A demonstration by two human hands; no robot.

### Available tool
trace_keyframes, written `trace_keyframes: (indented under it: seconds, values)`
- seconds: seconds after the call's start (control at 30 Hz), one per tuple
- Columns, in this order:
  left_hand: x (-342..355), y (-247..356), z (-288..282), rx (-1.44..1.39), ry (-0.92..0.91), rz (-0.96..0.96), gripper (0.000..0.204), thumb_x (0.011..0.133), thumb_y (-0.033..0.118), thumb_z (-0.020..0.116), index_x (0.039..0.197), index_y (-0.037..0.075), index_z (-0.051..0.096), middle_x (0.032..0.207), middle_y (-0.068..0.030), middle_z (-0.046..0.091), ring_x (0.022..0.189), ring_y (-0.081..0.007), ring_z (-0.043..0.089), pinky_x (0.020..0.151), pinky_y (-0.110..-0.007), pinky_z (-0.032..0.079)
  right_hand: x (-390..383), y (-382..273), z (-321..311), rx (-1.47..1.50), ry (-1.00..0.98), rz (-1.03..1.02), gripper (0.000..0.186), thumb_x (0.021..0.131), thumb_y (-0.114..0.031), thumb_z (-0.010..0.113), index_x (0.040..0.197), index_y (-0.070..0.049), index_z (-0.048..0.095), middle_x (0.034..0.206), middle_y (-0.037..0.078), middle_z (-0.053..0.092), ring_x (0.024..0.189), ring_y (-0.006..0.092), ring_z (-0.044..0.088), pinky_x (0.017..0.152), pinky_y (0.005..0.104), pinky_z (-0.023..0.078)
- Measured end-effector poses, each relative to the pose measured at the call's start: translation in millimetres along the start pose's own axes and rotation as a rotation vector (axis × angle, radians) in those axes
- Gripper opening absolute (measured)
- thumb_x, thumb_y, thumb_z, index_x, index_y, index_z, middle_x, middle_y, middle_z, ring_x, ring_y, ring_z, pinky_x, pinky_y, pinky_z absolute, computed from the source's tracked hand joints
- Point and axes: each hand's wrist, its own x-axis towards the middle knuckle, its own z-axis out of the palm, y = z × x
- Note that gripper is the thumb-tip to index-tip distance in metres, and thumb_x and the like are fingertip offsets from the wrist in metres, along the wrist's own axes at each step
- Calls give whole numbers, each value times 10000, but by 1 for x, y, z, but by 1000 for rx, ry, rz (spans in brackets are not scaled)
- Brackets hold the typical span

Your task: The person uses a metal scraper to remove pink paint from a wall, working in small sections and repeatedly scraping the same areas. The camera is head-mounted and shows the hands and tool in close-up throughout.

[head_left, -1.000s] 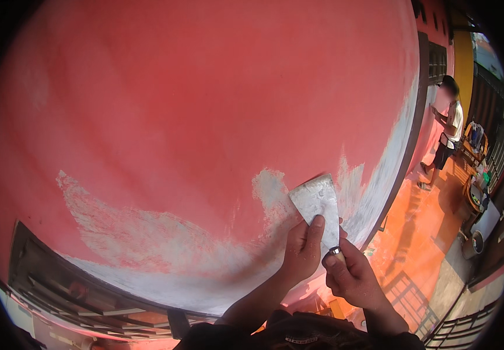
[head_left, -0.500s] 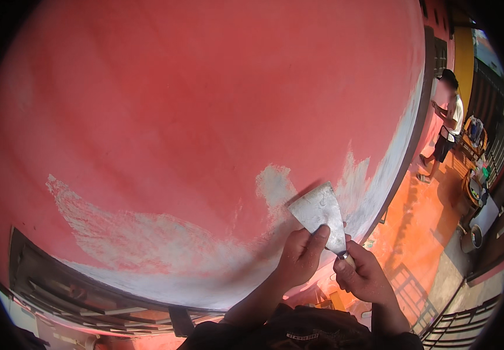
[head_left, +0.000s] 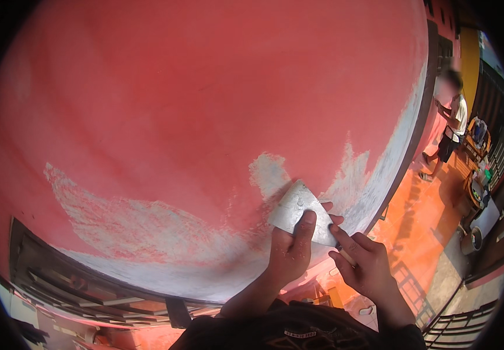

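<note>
A scraper (head_left: 298, 204) with a wide metal blade and a short handle is held in front of a pink wall (head_left: 176, 105). My left hand (head_left: 290, 248) grips the blade, thumb on its face and fingers behind. At the handle, my right hand (head_left: 368, 265) pinches with thumb and forefinger; part of the handle is hidden by the fingers. Behind the blade, the wall bears a pale scraped patch (head_left: 269, 174). A broader rough patch (head_left: 141, 227) stretches to the left, and another pale patch (head_left: 350, 172) lies to the right.
Dark-framed window slats (head_left: 88, 291) run along the lower left. Beyond the wall's right edge, a person (head_left: 453, 119) stands on an orange floor (head_left: 401, 216). Chairs (head_left: 478, 140) with things on them and a bucket (head_left: 472, 240) stand at the right. A dark railing (head_left: 468, 318) crosses the lower right.
The scraper has shifted left and tilted further left, both hands moving with it. My right hand's fingers have loosened and extended along the handle.
</note>
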Motion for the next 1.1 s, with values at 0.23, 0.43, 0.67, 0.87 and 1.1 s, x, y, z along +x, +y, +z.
trace_keyframes:
  seconds: [0.23, 0.43, 0.67, 0.87, 1.1]
  values:
    - [1, -9, 2, -18, 71, 4, 298, 1091, 150, 387, 1292, -57, 465, 1229, -205, 638, 1042, -307, 710, 909, -395, 590, 3, 12, 8, -2, 50, -54, 568, 854, -64, 710, 1406, -108, 586, 621, 55, 496, 497, 222, 526, 467, 360, 437]
    - [10, -6, -1, 46, 99, 48, 302, 1089, 158, 387, 1282, -59, 467, 1230, -203, 636, 1025, -300, 716, 882, -385, 599, 18, 11, 4, 33, 43, -76, 551, 842, -16, 695, 1380, -86, 604, 649, 87, 529, 496, 232, 520, 484, 349, 439]
    - [4, -7, 7, 24, 151, 34, 314, 1090, 174, 378, 1273, -66, 469, 1224, -202, 635, 1011, -303, 719, 883, -391, 600, 11, 14, 1, 48, 32, -81, 570, 852, -56, 712, 1404, -135, 591, 642, 63, 513, 496, 223, 531, 468, 354, 448]
    - [18, 6, -5, 74, 89, 83, 311, 1090, 173, 380, 1294, -46, 464, 1209, -195, 650, 1010, -295, 719, 885, -395, 598, 28, 5, -9, 56, -15, -89, 569, 839, -19, 705, 1392, -96, 594, 654, 90, 545, 524, 245, 570, 500, 349, 466]
    - [11, 7, 7, 53, 128, 45, 320, 1094, 189, 384, 1264, -62, 489, 1188, -187, 656, 1006, -278, 719, 876, -389, 600, 24, 3, -8, 84, -4, -50, 578, 841, -26, 704, 1401, -115, 590, 655, 82, 541, 521, 228, 561, 498, 353, 472]
